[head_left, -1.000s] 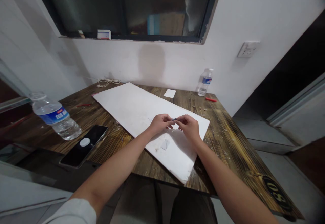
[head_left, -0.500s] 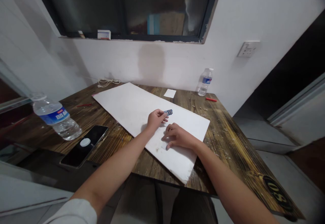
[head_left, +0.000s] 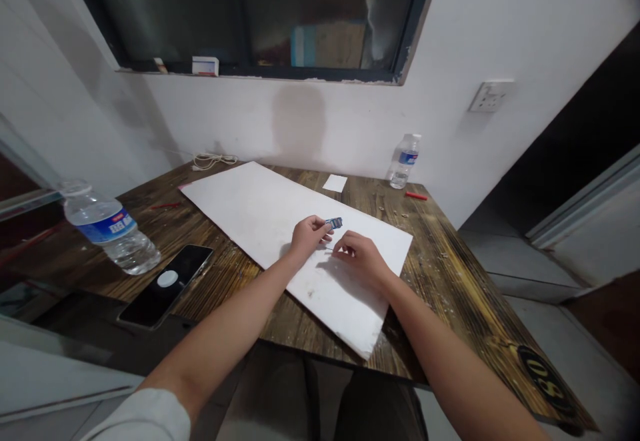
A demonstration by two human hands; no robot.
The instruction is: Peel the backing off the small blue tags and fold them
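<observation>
A small blue block with dark markings (head_left: pixel 334 223), too small to name more exactly, is pinched between the thumb and fingers of my left hand (head_left: pixel 307 236). Just to its right, my right hand (head_left: pixel 364 259) has its fingertips drawn together. A thin dark line, perhaps a wire, shows at those fingertips; I cannot make out what they hold, if anything. Both hands are over a white board (head_left: pixel 240 204) lying at an angle on the wooden table, and the right hand casts a shadow on it.
A large water bottle (head_left: pixel 113 224) and a phone (head_left: pixel 165 286) with a white disc stand left. Toward the back are a white cable (head_left: pixel 215 160), a paper slip (head_left: pixel 335 183), a smaller bottle (head_left: pixel 404 161) and a red stick (head_left: pixel 416 196). A wall with a window rises behind.
My right hand has lifted from low over the board, moved up toward the blue block, and its spread fingers have closed together. My left hand stays nearly still with the block.
</observation>
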